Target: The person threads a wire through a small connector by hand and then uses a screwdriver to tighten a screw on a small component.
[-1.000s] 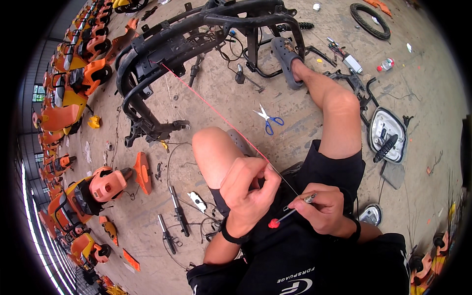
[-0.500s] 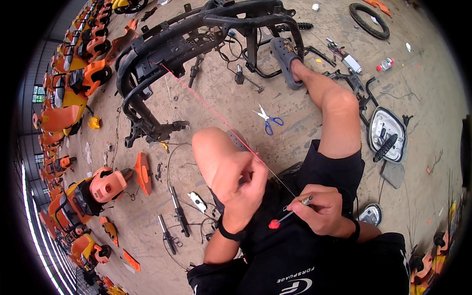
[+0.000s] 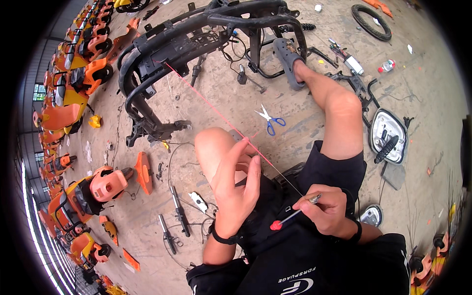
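My left hand is raised with fingers bent and apart, the index fingertip at a taut red cord. The cord runs from the black tubular frame toward my right hand, becoming a thin grey line near it. My right hand is closed on a slim metal rod with a red tip at its lower end and the line at its upper part. Blue-handled scissors lie on the floor between my legs.
Rows of orange-yellow scooters line the left. Fork tubes and cables lie at lower left. At right are a white-lined shell with a shock absorber, a tyre, a plastic bottle and metal parts on the concrete floor.
My left hand has shifted left and its fingers have spread, with the index rising along the cord. My right hand still holds the rod in about the same place.
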A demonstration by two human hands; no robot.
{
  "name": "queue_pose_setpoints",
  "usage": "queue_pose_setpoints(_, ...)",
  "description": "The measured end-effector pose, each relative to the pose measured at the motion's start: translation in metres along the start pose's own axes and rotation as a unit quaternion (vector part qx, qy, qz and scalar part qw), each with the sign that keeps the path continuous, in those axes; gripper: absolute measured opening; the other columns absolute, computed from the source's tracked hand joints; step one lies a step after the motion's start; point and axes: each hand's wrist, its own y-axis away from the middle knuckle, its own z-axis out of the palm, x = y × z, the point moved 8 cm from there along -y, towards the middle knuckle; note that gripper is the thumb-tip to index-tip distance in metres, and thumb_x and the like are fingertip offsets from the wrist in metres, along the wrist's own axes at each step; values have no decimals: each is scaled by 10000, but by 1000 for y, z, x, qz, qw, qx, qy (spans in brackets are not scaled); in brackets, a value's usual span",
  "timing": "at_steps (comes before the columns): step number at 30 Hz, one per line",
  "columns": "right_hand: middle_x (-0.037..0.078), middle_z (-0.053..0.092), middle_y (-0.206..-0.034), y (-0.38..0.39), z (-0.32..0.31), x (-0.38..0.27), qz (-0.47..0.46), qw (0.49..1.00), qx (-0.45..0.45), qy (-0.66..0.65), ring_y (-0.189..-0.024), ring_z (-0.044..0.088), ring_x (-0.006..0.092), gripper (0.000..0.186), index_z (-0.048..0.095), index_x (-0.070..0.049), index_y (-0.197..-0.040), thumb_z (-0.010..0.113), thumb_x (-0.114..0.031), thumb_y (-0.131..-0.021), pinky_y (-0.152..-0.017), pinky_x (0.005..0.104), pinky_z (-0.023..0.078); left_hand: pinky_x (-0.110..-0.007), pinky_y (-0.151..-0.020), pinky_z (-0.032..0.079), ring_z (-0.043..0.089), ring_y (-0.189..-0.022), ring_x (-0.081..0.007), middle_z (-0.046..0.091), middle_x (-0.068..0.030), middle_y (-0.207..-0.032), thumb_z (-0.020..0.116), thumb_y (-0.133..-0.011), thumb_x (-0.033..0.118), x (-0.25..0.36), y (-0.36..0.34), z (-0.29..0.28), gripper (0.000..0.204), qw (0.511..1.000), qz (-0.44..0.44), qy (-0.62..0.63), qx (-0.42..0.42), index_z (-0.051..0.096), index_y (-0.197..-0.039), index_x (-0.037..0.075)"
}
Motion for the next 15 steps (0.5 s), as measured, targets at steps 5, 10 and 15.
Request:
queue_pose_setpoints(5,77,623,-669,-1,1,-4,-8,1000,-4,11,-521,502,73,117,758,36,-824,661,-14,-865,-473,230,333,-320,-647,534,668,-723,-239,676,-125,-898,724,-768,-127,40,-9,-4,348,977,181,-91,-61,679,-1100,-32)
queue_pose_setpoints(10,89,634,-665,-3,2,-8,-36,999,-11,39,-517,521,95,94,759,27,-826,672,-3,-846,-472,240,352,-370,-639,533,653,-737,-274,654,-111,-813,754,-724,-56,42,-21,6,281,957,191,-89,-197,686,-993,-12)
queue_pose_setpoints(15,103,647,-670,-5,1,-11,-59,997,-7,45,-516,536,109,82,757,23,-821,679,0,-836,-471,245,363,-358,-621,525,643,-700,-259,642,-93,-772,760,-697,-55,40,-30,7,228,956,169,-78,-229,685,-903,4)
